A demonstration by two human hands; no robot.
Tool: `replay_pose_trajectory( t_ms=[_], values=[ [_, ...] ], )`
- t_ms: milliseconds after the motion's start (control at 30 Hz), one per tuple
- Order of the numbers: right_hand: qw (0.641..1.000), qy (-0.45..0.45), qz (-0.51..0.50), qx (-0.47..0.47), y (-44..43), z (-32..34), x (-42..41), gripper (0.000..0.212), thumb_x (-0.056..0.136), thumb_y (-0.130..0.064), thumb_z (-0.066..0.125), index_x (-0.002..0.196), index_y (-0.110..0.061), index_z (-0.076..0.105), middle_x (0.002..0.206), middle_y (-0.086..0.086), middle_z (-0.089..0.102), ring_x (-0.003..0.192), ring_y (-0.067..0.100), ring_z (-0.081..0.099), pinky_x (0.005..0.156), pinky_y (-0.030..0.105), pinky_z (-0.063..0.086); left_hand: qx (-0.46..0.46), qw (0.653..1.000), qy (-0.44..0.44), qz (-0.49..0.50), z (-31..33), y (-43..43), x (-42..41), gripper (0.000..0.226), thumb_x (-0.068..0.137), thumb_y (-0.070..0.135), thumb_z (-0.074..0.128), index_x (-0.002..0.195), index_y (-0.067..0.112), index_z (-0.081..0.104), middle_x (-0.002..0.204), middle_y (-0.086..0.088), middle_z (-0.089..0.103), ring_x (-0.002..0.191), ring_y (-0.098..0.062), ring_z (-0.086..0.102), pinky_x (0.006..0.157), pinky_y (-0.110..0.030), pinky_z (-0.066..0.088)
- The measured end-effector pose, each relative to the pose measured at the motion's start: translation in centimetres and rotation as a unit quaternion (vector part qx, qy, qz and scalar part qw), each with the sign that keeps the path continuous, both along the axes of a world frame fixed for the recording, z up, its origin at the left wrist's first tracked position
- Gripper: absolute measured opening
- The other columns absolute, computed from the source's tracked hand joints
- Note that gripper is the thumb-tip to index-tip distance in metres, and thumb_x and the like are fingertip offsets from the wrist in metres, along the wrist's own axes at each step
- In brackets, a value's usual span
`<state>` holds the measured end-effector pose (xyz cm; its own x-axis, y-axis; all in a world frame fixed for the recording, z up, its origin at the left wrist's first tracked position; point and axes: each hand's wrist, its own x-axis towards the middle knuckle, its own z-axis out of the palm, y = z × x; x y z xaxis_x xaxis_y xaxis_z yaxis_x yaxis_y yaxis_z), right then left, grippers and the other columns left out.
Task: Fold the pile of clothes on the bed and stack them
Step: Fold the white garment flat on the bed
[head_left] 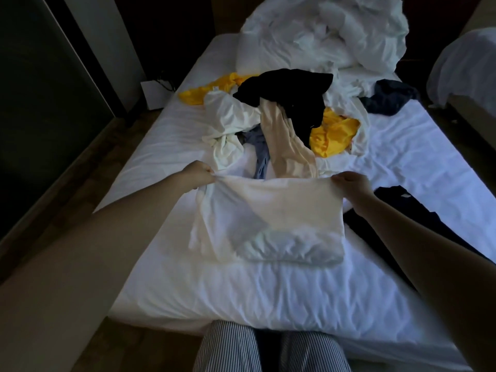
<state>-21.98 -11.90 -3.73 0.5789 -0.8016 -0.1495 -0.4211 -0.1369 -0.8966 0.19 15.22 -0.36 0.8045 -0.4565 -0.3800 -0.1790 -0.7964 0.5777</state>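
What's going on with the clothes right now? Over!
Left hand and right hand each pinch a top corner of the cream garment. Its lower end rests on the bed. Unfolded pile lies beyond.

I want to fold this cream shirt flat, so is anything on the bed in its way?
Nothing visible. The cream shirt, pinched by left hand and right hand, lies partly on the sheet; the pile sits beyond it.

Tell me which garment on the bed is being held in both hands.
The cream garment nearest the person: the left hand and right hand pinch its far corners. The pile beyond lies in no hand.
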Motion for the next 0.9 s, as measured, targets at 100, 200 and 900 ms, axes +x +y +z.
replay_pose_trajectory(
  t_ms=[100,200,900],
  values=[
    [0.998,0.017,-0.007,-0.054,-0.5,-1.9,2.6,0.025,0.090,-0.015,0.055,0.109,-0.001,0.067,0.101,0.018,0.065,0.098,0.030,0.059,0.082,0.034,0.044,0.018,0.997,-0.061,0.040,-2.4,-2.2,1.2,0.015,0.093,0.020,0.051,0.103,0.010,0.055,0.103,-0.014,0.055,0.095,-0.030,0.054,0.076,-0.032,0.043],
    [0.990,0.065,0.009,-0.125,0.6,-3.9,3.9,0.044,0.095,-0.025,0.051,0.136,-0.008,0.046,0.137,0.016,0.050,0.126,0.031,0.046,0.102,0.036,0.035,0.110,0.980,-0.151,0.068,-4.7,-3.8,0.5,0.048,0.094,0.025,0.048,0.138,0.015,0.031,0.133,-0.020,0.037,0.119,-0.038,0.042,0.098,-0.040,0.036],
    [0.908,0.343,0.124,-0.207,4.8,-11.7,-0.8,0.059,0.098,-0.043,0.026,0.151,-0.028,0.005,0.159,0.002,-0.005,0.146,0.027,-0.005,0.117,0.039,-0.002,0.177,0.975,-0.129,0.030,-14.7,-1.2,-5.6,0.062,0.094,0.062,0.024,0.150,0.039,0.009,0.160,0.005,-0.005,0.146,-0.026,-0.004,0.113,-0.055,-0.003]
  ],
)
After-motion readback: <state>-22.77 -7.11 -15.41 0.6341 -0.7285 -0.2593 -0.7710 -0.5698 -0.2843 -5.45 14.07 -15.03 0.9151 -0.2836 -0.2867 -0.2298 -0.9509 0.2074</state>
